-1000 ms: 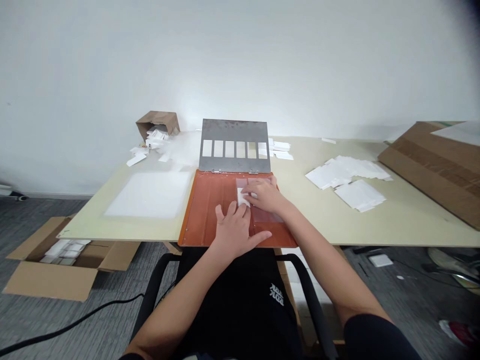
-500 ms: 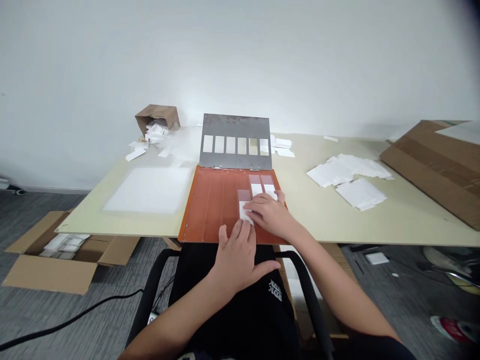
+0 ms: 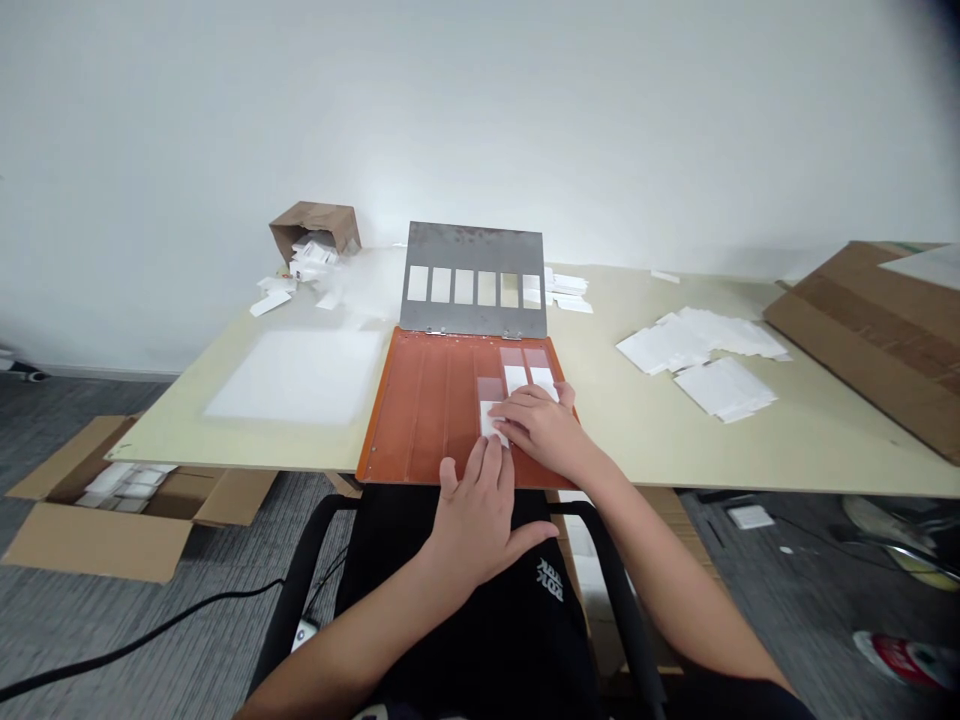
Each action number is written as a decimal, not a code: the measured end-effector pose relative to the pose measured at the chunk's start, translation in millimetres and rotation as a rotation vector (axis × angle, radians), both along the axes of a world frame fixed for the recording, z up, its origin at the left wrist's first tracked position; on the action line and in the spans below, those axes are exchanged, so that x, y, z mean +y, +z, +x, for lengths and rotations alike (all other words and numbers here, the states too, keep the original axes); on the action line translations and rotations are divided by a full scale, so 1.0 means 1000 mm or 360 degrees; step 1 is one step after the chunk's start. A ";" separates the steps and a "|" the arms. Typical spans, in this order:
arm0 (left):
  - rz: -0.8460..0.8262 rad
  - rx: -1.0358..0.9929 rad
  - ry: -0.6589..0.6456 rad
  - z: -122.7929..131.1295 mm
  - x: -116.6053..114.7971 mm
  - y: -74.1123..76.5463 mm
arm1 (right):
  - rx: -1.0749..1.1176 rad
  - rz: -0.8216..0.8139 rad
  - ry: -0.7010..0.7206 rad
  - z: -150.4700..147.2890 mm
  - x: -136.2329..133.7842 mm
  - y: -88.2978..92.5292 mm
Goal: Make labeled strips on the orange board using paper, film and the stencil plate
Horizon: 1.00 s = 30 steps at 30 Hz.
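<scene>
An orange board (image 3: 420, 410) with shallow slots lies at the table's front edge, hinged to a raised grey metal plate (image 3: 474, 255) with a row of rectangular windows. A white card in a clear sleeve (image 3: 489, 412) lies in one slot. My right hand (image 3: 544, 425) reaches across it from the right, fingers stretched out and fingertips on the card. At the card's near end, my left hand (image 3: 476, 510) touches with its fingertips, thumb spread out to the right. Two more sleeved white cards (image 3: 516, 378) lie in slots to the right, partly covered by my right hand.
A small cardboard box (image 3: 319, 225) spilling white slips stands at the back left. White sleeves or papers (image 3: 720, 385) are spread on the right, beside a large cardboard box (image 3: 870, 330). A white sheet (image 3: 296, 375) lies left. Chair arms (image 3: 307, 560) flank my lap.
Both hands stay almost in place on the card. The whole view has shifted slightly.
</scene>
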<state>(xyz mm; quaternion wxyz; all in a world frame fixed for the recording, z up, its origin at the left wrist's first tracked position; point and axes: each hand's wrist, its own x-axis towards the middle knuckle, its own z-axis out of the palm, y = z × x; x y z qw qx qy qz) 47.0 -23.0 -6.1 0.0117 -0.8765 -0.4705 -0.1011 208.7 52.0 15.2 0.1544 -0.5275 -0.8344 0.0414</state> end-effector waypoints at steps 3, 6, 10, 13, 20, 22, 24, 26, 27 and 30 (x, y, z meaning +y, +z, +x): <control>0.0011 -0.0002 -0.0009 0.000 0.001 -0.001 | 0.0015 -0.0010 0.0002 0.000 -0.001 0.000; 0.0021 -0.0016 -0.0019 -0.001 0.003 0.000 | 0.0042 -0.0061 0.0029 0.003 0.003 0.003; 0.0029 -0.0055 -0.0051 -0.001 0.008 0.001 | 0.0072 -0.0113 0.0045 0.008 0.022 0.009; 0.0013 -0.0080 -0.0052 -0.001 0.010 0.001 | -0.0050 -0.0042 -0.0068 0.009 0.039 0.007; -0.0039 -0.0110 -0.0050 -0.002 0.009 0.001 | -0.0150 0.0044 -0.0154 0.005 0.051 -0.007; -0.0044 -0.0119 -0.0049 -0.002 0.008 0.001 | -0.0079 0.0038 -0.0147 0.005 0.049 -0.005; -0.0046 -0.0132 -0.0046 -0.002 0.008 0.001 | 0.0036 -0.0014 -0.0099 0.005 0.047 -0.002; -0.0050 -0.0147 -0.0046 -0.002 0.009 0.000 | 0.0175 -0.0088 -0.0072 0.006 0.045 0.002; -0.0053 -0.0154 -0.0048 -0.002 0.009 0.000 | 0.0244 -0.0119 -0.0075 0.006 0.044 0.003; -0.0073 -0.0174 -0.0052 -0.003 0.009 0.001 | 0.0418 -0.0162 -0.0100 0.006 0.039 0.004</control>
